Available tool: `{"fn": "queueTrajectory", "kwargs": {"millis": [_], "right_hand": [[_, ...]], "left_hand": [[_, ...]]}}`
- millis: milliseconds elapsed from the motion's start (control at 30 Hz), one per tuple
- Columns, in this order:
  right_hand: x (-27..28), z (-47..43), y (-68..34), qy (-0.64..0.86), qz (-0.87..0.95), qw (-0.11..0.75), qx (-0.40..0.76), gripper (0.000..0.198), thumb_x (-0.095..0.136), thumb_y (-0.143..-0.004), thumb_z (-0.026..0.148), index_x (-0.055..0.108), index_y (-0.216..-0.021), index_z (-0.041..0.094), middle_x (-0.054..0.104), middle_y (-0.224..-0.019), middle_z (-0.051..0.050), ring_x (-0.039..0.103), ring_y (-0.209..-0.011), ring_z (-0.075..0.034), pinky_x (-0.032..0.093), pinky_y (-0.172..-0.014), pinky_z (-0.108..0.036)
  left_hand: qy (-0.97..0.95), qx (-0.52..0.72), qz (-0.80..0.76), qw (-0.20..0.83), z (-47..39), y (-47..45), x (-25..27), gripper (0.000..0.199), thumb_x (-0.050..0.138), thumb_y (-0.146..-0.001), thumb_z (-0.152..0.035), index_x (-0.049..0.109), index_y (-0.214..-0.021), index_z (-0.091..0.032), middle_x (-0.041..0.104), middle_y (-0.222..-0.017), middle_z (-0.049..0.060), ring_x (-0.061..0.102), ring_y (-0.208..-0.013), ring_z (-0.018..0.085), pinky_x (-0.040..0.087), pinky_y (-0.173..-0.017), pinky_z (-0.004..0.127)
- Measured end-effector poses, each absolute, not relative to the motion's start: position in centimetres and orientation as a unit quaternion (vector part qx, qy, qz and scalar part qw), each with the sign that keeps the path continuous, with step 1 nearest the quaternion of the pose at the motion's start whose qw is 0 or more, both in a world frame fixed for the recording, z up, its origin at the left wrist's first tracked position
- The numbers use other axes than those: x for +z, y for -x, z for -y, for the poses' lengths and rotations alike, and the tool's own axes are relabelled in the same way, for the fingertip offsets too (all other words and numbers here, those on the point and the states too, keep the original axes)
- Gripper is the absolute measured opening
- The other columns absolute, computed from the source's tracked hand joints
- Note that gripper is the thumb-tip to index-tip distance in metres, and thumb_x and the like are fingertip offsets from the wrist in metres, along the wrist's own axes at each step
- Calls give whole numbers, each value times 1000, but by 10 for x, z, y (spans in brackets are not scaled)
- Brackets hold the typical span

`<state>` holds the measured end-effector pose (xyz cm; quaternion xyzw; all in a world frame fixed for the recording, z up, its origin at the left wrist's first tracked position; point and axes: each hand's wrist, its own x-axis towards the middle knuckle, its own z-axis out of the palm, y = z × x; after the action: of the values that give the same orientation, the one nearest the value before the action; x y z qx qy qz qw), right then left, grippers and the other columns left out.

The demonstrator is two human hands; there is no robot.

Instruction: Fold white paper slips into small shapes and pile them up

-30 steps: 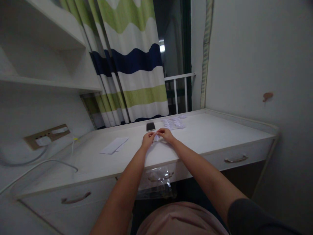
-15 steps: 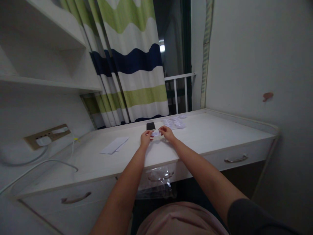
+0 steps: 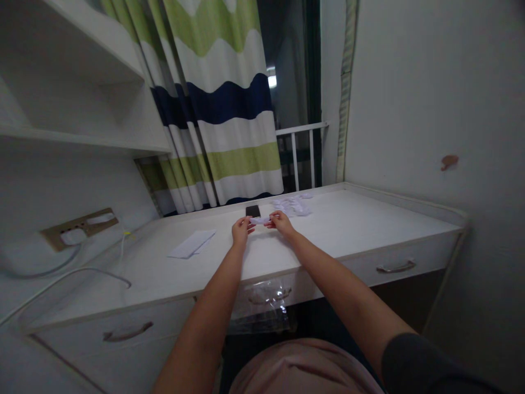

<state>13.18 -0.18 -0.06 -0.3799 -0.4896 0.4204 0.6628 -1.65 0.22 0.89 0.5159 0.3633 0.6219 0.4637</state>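
Note:
A small white paper strip (image 3: 260, 220) stretches between my two hands, just above the desktop. My left hand (image 3: 241, 231) pinches its left end, and my right hand (image 3: 281, 221) pinches the right end. Right behind the strip lies a dark phone (image 3: 253, 211). Beyond my right hand is a loose pile of crumpled or folded white paper pieces (image 3: 292, 206). To the left of my left hand, a few flat white paper sheets (image 3: 192, 244) lie overlapped on the desk.
The white desk (image 3: 353, 224) has raised edges at the back and right. Clear plastic (image 3: 266, 306) hangs over the middle drawer handle. A pale cable (image 3: 82, 269) crosses the left side below a wall socket (image 3: 77, 230). A striped curtain (image 3: 229, 137) hangs behind the desk.
My left hand has moved slightly left, away from the right one. The paper strip now shows longer and straighter between them. The phone, pile and sheets have not moved.

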Motion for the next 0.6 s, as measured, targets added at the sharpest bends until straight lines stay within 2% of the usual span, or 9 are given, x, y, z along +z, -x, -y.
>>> {"fn": "queueTrajectory", "kwargs": {"millis": [233, 600], "right_hand": [[1, 6, -132, 378, 461, 663, 452, 12, 48, -82, 12, 41, -76, 19, 57, -55, 5, 64, -56, -12, 54, -58, -25], [3, 5, -131, 380, 436, 674, 459, 14, 45, -83, 8, 43, -73, 19, 56, -51, 4, 62, -52, -10, 54, -59, -24]], "left_hand": [[-478, 630, -353, 500, -2, 16, 9, 18, 56, -73, -27, 62, -84, -14, 64, -75, 5, 64, -65, 13, 47, -56, 21], [-501, 612, -338, 510, -4, 16, 8, 24, 60, -69, -38, 57, -80, -16, 61, -77, 3, 62, -68, 13, 49, -58, 23]]}}
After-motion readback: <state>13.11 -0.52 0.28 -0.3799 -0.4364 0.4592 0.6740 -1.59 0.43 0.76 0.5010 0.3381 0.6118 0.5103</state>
